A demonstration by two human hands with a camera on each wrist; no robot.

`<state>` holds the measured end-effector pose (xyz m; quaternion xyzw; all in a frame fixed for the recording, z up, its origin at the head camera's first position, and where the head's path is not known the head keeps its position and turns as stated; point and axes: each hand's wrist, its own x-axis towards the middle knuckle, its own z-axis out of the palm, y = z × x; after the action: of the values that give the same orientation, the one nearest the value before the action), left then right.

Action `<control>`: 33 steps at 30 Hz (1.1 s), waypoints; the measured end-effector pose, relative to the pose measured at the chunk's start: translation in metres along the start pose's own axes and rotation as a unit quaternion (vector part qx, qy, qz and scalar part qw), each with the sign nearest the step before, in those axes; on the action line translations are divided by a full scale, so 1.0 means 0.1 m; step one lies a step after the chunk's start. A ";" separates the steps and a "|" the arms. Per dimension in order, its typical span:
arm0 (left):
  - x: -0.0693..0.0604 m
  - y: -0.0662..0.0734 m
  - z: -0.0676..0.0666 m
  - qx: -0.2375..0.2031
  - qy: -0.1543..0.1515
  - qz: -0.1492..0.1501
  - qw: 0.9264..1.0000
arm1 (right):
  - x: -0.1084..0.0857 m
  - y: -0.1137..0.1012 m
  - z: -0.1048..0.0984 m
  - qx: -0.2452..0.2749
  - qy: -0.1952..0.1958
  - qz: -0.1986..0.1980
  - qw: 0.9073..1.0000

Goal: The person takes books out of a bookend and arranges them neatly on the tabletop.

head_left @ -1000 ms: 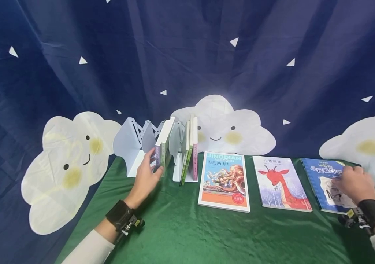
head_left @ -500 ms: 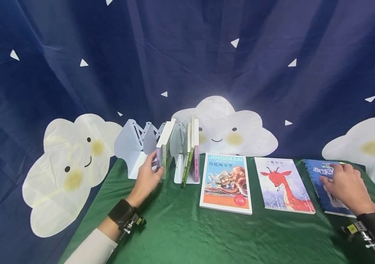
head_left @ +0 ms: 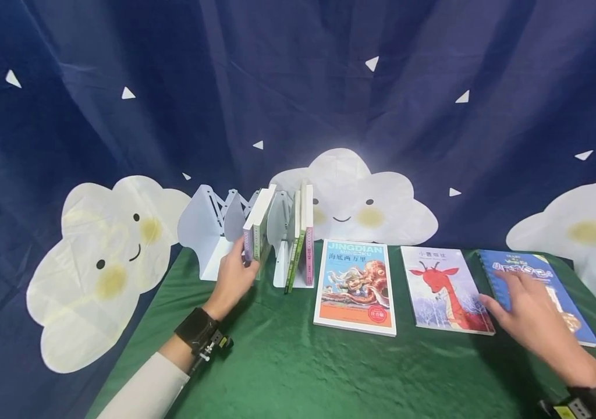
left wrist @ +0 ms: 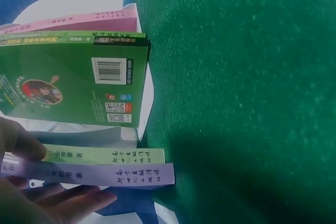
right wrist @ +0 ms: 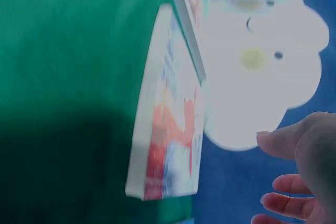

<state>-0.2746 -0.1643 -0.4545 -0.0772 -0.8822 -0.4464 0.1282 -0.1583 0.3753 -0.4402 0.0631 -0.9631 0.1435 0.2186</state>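
Observation:
My left hand (head_left: 231, 282) grips a pair of upright books from the front, one with a purple spine (left wrist: 144, 176) and one with a pale green spine (left wrist: 131, 156). In the left wrist view, its thumb and fingers lie on either side of them. The books stand in a pale grey expanding book rack (head_left: 193, 227). My right hand (head_left: 534, 314) is over a blue book (head_left: 552, 277) lying flat and covers part of its cover; contact cannot be told. Fingers relaxed and spread, the right hand holds nothing. Its thumb is near the right edge of a giraffe book (head_left: 447, 291).
A dark green book (left wrist: 68, 82) and a pink-spined book (left wrist: 89, 21) stand in another rack section. An octopus-cover book (head_left: 355, 288) lies flat right of the rack. Green cloth (head_left: 319, 378) covers the table, and a dark blue curtain (head_left: 298, 75) with clouds hangs behind.
My right hand has moved from the blue book's right side toward its left and nearer to me, uncovering more cover. My left hand keeps its grip on the two books.

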 end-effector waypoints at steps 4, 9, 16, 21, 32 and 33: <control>0.02 -0.01 0.03 0.011 0.009 0.007 1.000 | -0.13 -0.18 -0.01 0.011 0.007 -0.021 1.000; 0.05 -0.01 0.04 -0.002 0.006 0.005 1.000 | -0.24 -0.36 -0.05 0.015 -0.010 -0.025 1.000; 0.06 0.00 0.04 0.006 0.009 0.006 1.000 | -0.37 -0.56 -0.14 0.022 -0.008 -0.026 0.999; 0.04 -0.02 0.03 0.015 0.033 0.003 0.999 | -0.42 -0.70 -0.16 0.027 0.011 -0.041 0.999; 0.01 -0.05 0.04 0.048 0.084 0.016 0.995 | -0.49 -0.86 -0.17 0.045 0.017 -0.048 0.998; 0.01 -0.05 0.03 0.053 0.091 0.018 0.994 | -0.49 -0.87 -0.17 0.047 0.017 -0.050 0.998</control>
<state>-0.2770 -0.1643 -0.4598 -0.0457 -0.8877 -0.4021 0.2198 -0.0913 0.3005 -0.4257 0.1191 -0.9472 0.1783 0.2385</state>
